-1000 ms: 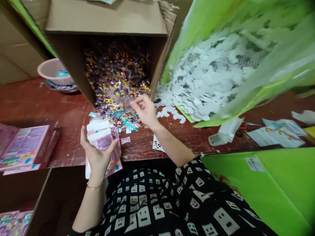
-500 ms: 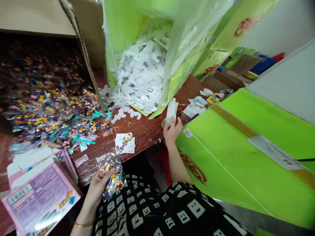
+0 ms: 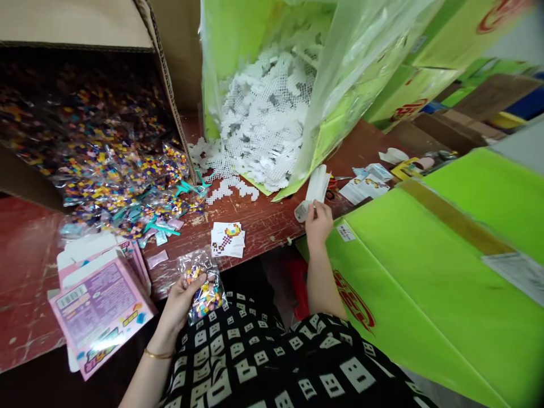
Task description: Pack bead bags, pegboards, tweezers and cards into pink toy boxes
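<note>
My left hand is closed on a clear bag of colourful small pieces, thumb on top, just above my lap. Farther right, my right hand has its fingertips pinched together at the near end of a white strip-like stack on the table. What the fingertips hold is too small to make out. A translucent rolled piece lies beside them. Between my hands, near the table edge, rests a small pile of printed cards with a pixel pattern.
Left, a cardboard box spills bead bags and teal tools. Pink printed boxes sit at the table edge. A plastic-lined green carton holds white mesh boards. Scissors lie behind a large green carton.
My right hand's fingers have gone from spread over the white stack to pinched together at its near end. My left hand still holds the bag. The view has shifted left.
</note>
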Demonstrator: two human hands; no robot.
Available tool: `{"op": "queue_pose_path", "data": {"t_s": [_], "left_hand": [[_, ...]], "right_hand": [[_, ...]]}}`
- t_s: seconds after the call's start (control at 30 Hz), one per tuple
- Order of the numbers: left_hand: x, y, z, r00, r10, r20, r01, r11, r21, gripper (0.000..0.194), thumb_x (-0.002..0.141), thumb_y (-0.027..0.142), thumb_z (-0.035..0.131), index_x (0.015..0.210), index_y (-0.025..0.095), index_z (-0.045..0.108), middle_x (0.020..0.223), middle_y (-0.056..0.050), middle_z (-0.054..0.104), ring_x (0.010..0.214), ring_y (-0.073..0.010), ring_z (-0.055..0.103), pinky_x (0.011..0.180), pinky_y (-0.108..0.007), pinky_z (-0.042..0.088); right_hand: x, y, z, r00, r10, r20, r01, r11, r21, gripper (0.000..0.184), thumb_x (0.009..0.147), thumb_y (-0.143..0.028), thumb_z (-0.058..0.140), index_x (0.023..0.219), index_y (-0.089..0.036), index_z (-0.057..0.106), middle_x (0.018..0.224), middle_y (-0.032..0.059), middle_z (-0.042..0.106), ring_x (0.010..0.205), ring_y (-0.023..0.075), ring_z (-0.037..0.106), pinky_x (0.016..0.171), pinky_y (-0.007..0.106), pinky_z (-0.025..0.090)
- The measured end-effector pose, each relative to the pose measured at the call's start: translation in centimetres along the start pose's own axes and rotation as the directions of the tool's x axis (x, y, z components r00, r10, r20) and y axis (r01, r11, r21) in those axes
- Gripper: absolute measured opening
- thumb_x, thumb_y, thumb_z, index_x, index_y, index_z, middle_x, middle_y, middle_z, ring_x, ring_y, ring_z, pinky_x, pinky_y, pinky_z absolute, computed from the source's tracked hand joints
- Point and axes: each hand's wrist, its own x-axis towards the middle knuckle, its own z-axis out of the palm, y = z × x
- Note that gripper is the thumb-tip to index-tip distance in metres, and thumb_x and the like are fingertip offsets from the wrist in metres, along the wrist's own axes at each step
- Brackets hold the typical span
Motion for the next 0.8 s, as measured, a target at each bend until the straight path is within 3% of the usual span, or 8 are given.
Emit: {"op": "queue_pose_path", "data": {"t_s": [0.13, 0.2, 0.27, 0.37, 0.5, 0.57, 0.67, 0.8], "left_hand": [[0.3, -0.1, -0.4, 1.000, -0.015, 0.001, 0.015, 1.000, -0.005, 0.051, 0.058, 0.040, 0.092, 0.092, 0.013, 0.065, 0.081, -0.007, 0.076, 0.068, -0.0234, 0.073, 0.068, -0.035, 0.060], [0.4, -0.2, -0.4, 1.000, -0.020, -0.004, 0.020, 1.000, -0.008, 0.050, 0.059, 0.041, 0.091, 0.091, 0.013, 0.065, 0.081, -0.007, 0.076, 0.068, -0.0229, 0.072, 0.066, -0.033, 0.060], [0.4, -0.2, -0.4, 1.000, -0.011, -0.012, 0.011, 1.000, -0.017, 0.048, 0.062, 0.041, 0.090, 0.092, 0.013, 0.065, 0.081, -0.007, 0.076, 0.066, -0.0219, 0.072, 0.063, -0.031, 0.059], [0.7, 0.2, -0.3, 0.999, -0.011, -0.038, 0.010, 0.999, -0.034, 0.049, 0.061, 0.039, 0.091, 0.094, 0.013, 0.065, 0.078, -0.007, 0.075, 0.063, -0.0211, 0.071, 0.058, -0.028, 0.058], [1.3, 1.1, -0.5, 0.993, -0.018, -0.113, 0.004, 0.993, -0.120, 0.046, 0.059, 0.024, 0.091, 0.095, 0.013, 0.064, 0.077, -0.006, 0.074, 0.064, -0.0211, 0.072, 0.057, -0.026, 0.059], [1.4, 1.7, -0.9, 0.989, -0.010, -0.147, -0.017, 0.984, -0.180, 0.039, 0.064, 0.015, 0.087, 0.096, 0.013, 0.064, 0.080, -0.007, 0.075, 0.065, -0.0208, 0.072, 0.059, -0.027, 0.060], [1.4, 2.4, -1.8, 0.989, -0.044, -0.140, 0.009, 0.970, -0.244, 0.028, 0.073, 0.007, 0.076, 0.099, 0.008, 0.066, 0.081, -0.010, 0.075, 0.065, -0.0212, 0.072, 0.059, -0.028, 0.061], [1.1, 2.9, -2.7, 0.988, -0.030, -0.149, -0.012, 0.961, -0.276, 0.021, 0.075, 0.001, 0.071, 0.095, 0.006, 0.068, 0.082, -0.012, 0.075, 0.065, -0.0209, 0.073, 0.061, -0.027, 0.062]], "right_hand": [[0.2, -0.8, -0.9, 0.983, 0.006, -0.185, 0.010, 0.996, 0.088, 0.041, 0.090, -0.047, 0.051, 0.104, -0.012, 0.067, 0.112, 0.0195, 0.063, 0.103, 0.0283, 0.063, 0.089, 0.043, 0.052], [0.1, -1.8, -1.3, 0.971, 0.079, -0.225, -0.034, 0.980, 0.195, 0.042, 0.085, -0.054, 0.058, 0.094, -0.014, 0.065, 0.101, 0.0167, 0.065, 0.088, 0.0246, 0.065, 0.077, 0.040, 0.055], [-0.4, -3.4, -1.2, 0.970, 0.186, -0.157, -0.120, 0.927, 0.356, 0.041, 0.080, -0.057, 0.064, 0.082, -0.016, 0.063, 0.082, 0.0105, 0.066, 0.069, 0.0197, 0.063, 0.066, 0.035, 0.055], [-2.5, -6.7, 0.1, 0.957, 0.232, 0.174, -0.290, 0.759, 0.583, 0.039, 0.073, -0.054, 0.072, 0.076, -0.016, 0.063, 0.067, 0.0047, 0.066, 0.059, 0.0177, 0.064, 0.061, 0.031, 0.055], [-5.6, -10.8, 3.1, 0.769, -0.050, 0.637, -0.469, 0.633, 0.616, 0.030, 0.072, -0.046, 0.073, 0.076, -0.016, 0.070, 0.070, 0.0060, 0.072, 0.059, 0.0185, 0.068, 0.060, 0.030, 0.055], [-6.5, -12.0, 4.7, 0.691, -0.151, 0.707, -0.464, 0.657, 0.594, 0.026, 0.077, -0.041, 0.067, 0.077, -0.016, 0.071, 0.071, 0.0057, 0.072, 0.060, 0.0179, 0.068, 0.061, 0.030, 0.054], [-6.5, -12.9, 6.7, 0.639, -0.219, 0.737, -0.393, 0.731, 0.558, 0.024, 0.082, -0.037, 0.061, 0.086, -0.015, 0.070, 0.075, 0.0055, 0.070, 0.067, 0.0168, 0.067, 0.067, 0.029, 0.054], [-5.8, -12.8, 8.7, 0.503, -0.299, 0.811, -0.182, 0.881, 0.437, 0.054, 0.052, -0.038, 0.088, 0.096, -0.014, 0.068, 0.093, 0.0071, 0.069, 0.078, 0.0175, 0.063, 0.067, 0.027, 0.051]]}}
